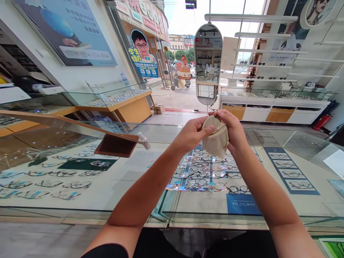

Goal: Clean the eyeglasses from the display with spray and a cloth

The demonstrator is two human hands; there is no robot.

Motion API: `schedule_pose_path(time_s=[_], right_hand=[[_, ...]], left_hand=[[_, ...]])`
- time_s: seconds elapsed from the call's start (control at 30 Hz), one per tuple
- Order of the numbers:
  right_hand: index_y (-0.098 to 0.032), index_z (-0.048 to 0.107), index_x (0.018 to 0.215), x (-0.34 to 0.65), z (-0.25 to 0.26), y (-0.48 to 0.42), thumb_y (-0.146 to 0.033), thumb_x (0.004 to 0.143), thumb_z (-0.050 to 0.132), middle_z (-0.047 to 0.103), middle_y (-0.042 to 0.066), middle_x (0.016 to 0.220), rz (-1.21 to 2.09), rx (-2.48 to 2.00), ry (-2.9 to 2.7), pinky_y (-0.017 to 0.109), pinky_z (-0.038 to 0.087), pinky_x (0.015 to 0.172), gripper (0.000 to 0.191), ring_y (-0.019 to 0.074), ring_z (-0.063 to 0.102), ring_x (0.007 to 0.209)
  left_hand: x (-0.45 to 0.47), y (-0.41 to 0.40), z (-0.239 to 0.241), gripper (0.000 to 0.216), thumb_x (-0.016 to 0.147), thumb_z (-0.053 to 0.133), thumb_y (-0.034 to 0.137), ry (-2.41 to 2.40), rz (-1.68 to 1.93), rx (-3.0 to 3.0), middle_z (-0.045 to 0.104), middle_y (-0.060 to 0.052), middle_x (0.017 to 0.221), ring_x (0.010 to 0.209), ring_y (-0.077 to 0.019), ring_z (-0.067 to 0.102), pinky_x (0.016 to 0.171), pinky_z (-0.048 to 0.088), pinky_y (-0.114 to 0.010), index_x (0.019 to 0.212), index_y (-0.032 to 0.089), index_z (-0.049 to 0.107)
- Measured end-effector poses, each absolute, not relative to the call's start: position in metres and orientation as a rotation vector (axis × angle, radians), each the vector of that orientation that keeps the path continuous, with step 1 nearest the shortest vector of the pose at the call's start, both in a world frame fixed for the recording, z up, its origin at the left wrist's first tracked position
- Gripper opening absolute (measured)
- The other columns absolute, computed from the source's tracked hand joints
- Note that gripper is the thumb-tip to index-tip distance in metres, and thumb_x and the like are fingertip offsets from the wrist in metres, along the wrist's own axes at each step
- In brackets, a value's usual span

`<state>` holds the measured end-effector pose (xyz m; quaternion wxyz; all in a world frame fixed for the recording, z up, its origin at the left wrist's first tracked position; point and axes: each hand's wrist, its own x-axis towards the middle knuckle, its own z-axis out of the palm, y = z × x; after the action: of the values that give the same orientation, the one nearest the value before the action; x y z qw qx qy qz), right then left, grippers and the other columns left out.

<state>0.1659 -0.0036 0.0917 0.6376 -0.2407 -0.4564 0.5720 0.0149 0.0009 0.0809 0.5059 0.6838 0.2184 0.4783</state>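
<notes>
Above the glass counter I hold up a beige cleaning cloth (215,141), bunched between my hands and hanging down. My left hand (192,134) pinches its left side, with the thumb lying across the front. On the other side, my right hand (234,127) has its fingers closed on the cloth's top and right edge. A thin-rimmed pair of glasses (215,101) sticks up just above my fingertips, its lower part hidden by the cloth and hands. Which fingers grip the frame, I cannot tell. Under the glass below lie several rows of eyeglasses (197,173).
A small white bottle (144,141) stands on the glass counter (131,179), near a brown tray-like object (116,145) at left. An oval mirror (209,64) rises beyond my hands. Display cabinets (268,107) line the far right, and another wooden showcase (131,107) stands at left.
</notes>
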Motion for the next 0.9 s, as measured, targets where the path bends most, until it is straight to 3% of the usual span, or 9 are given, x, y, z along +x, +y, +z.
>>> schedule_pose_path(time_s=[0.2,0.37,0.53,0.63,0.9], right_hand=[[-0.024,0.074,0.074,0.159,0.088,-0.006,-0.041,0.067,0.087,0.080,0.001,0.094,1.330,-0.503,-1.065,0.033,0.056,0.086,0.023,0.0181,0.069,0.090],[-0.025,0.072,0.074,0.157,0.087,-0.010,-0.039,0.072,0.086,0.076,-0.001,0.084,1.304,-0.513,-1.093,0.030,0.055,0.082,0.020,0.0143,0.064,0.079],[-0.025,0.072,0.077,0.162,0.089,-0.009,-0.038,0.073,0.085,0.074,-0.001,0.085,1.279,-0.545,-1.102,0.028,0.053,0.075,0.018,0.0139,0.063,0.077],[-0.025,0.071,0.077,0.168,0.091,-0.005,-0.039,0.073,0.084,0.076,0.001,0.089,1.271,-0.551,-1.113,0.031,0.054,0.081,0.020,0.0168,0.066,0.086],[-0.024,0.073,0.074,0.177,0.092,0.000,-0.035,0.075,0.081,0.073,0.002,0.098,1.226,-0.500,-1.268,0.031,0.048,0.087,0.013,0.0165,0.062,0.093]], left_hand=[[0.024,-0.003,0.077,0.052,0.071,0.092,0.060,0.636,1.423,1.584,0.071,-0.001,0.082,0.071,-0.0116,0.058,0.064,0.049,-0.022,0.095,0.017,0.077],[0.029,-0.004,0.074,0.053,0.084,0.077,0.069,0.638,1.591,1.545,0.067,0.000,0.072,0.064,-0.0099,0.053,0.059,0.044,-0.022,0.088,0.017,0.078],[0.024,0.000,0.077,0.059,0.082,0.076,0.075,0.601,1.463,1.565,0.070,-0.002,0.071,0.069,-0.0134,0.061,0.064,0.048,-0.024,0.086,0.016,0.080],[0.019,0.005,0.078,0.059,0.081,0.077,0.074,0.566,1.394,1.567,0.075,-0.004,0.079,0.079,-0.0178,0.069,0.072,0.054,-0.028,0.092,0.016,0.081],[0.003,0.021,0.077,0.060,0.079,0.078,0.077,0.618,1.486,1.442,0.075,-0.005,0.076,0.074,-0.0178,0.071,0.066,0.056,-0.028,0.085,0.017,0.078]])
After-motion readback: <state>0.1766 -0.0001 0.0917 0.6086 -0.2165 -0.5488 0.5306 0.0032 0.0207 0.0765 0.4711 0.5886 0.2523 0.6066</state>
